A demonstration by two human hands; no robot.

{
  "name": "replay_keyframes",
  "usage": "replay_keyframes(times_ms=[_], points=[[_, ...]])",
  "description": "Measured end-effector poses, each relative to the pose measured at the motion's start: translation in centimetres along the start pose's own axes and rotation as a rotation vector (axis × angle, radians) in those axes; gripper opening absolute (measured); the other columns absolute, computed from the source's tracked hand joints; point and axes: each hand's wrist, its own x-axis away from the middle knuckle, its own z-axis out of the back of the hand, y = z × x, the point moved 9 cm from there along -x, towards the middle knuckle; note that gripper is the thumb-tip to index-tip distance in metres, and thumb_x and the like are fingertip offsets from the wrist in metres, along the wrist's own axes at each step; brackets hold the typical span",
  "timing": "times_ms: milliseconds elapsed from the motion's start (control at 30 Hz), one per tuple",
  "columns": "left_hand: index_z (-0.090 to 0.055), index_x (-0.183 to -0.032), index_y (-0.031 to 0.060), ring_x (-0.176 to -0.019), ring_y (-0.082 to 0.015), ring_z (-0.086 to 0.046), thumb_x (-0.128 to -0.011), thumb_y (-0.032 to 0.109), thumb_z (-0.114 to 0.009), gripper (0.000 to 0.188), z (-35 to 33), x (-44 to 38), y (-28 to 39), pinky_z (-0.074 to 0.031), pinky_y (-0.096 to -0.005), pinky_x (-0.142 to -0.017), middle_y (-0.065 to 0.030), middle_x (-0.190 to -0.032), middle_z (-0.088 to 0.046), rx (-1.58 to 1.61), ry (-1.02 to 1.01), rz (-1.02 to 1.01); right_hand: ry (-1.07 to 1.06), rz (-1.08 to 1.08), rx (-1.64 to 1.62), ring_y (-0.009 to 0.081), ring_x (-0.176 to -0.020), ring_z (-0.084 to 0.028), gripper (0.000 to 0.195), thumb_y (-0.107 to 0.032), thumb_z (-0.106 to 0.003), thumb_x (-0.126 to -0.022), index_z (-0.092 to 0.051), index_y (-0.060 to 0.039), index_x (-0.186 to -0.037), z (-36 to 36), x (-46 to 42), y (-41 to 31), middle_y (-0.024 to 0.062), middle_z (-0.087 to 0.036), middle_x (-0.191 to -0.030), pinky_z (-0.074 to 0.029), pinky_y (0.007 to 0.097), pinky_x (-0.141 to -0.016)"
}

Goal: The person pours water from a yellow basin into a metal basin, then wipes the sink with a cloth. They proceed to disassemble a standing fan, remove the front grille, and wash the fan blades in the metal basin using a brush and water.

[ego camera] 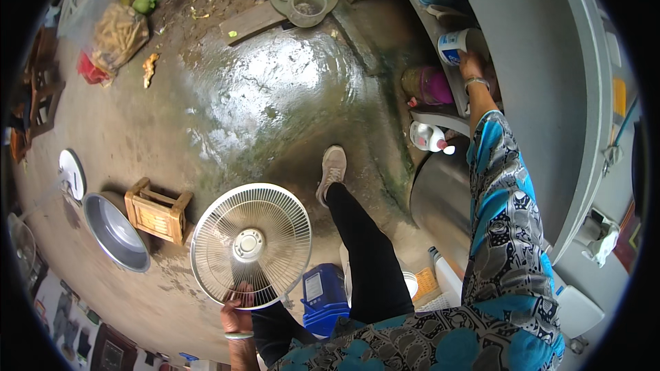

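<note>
My left hand [237, 314] grips the lower rim of a round wire fan grille [249, 245], with my fingers partly seen through the wires. The grille is held out in front of my left leg and has a pale hub at its centre. To the right, my right hand [471, 65] reaches under a grey counter and has its fingers around a white-and-blue container [451, 46]. That container is tilted on its side and bears printing. Below it, a white bottle [428, 136] with a red-and-white cap stands near the shelf edge.
Wet, shiny concrete floor [268, 93] spreads ahead. At left are a wooden stool [157, 211], a metal basin [114, 232] and a fan stand's round base [71, 174]. Glass jars [307, 6] sit beyond. The grey counter [536, 87] runs along the right; a blue plastic container [325, 293] is by my legs.
</note>
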Motion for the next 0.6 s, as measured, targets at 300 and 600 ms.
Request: replay_keyframes(times_ms=[300,600], points=[[-0.048,-0.116,-0.0032,-0.104,-0.038,-0.058,-0.065,0.001,-0.051,0.051,3.2,0.4,4.2,-0.05,-0.0446,-0.088,-0.0253,-0.113,-0.058,0.1,0.013,-0.087,-0.225,0.051,-0.509,0.0426,-0.064,-0.058,0.037,-0.029,-0.065,-0.084,-0.056,0.003,-0.067,4.8,18.3,-21.3,0.0257,-0.059,-0.071,-0.048,0.0459,-0.06],[-0.051,-0.117,0.0004,-0.096,-0.0338,-0.064,-0.066,-0.004,-0.046,0.051,8.3,-0.5,7.9,-0.055,-0.0399,-0.079,-0.0223,-0.11,-0.062,0.142,0.005,-0.189,-0.322,0.87,-0.482,0.0437,-0.066,-0.054,0.029,-0.027,-0.066,-0.084,-0.06,0.0002,-0.073,-1.5,33.8,-55.5,0.0236,-0.058,-0.072,-0.044,0.0446,-0.059]])
